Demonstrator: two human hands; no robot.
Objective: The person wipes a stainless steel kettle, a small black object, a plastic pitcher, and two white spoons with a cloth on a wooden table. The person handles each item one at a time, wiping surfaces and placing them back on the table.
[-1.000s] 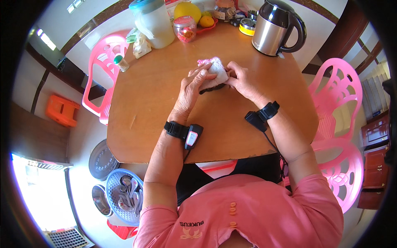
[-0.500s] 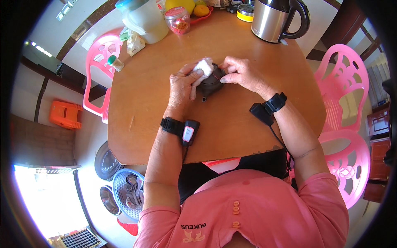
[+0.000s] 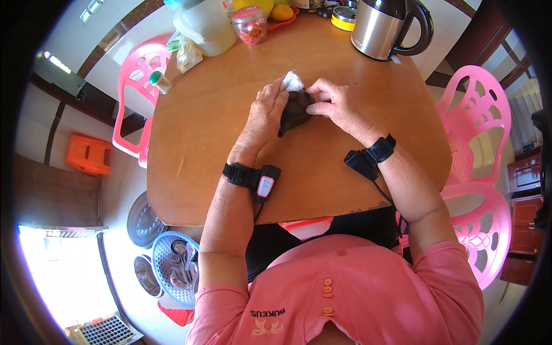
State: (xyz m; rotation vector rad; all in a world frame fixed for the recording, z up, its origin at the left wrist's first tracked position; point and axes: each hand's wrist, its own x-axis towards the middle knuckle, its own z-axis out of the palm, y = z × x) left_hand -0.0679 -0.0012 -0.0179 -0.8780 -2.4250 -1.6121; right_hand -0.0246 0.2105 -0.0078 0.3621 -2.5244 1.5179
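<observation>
A small dark teapot is between my hands above the middle of the table, its spout toward me and slightly left. My left hand is closed on a crumpled white cloth against the teapot's far left side. On the right side, my right hand grips the teapot with thumb and fingers; the exact part it holds is hidden. Whether the teapot's base touches the table cannot be made out. Black straps with small boxes are on both wrists.
The wooden table bears a steel kettle at far right, a lidded candy jar, a large pale jug and a green-capped shaker. Pink chairs flank it. A blue basket stands low at left.
The teapot has tilted or turned slightly, its spout swinging left. My left hand and the white cloth have moved a little farther away and rightward over it. My right hand keeps its grip.
</observation>
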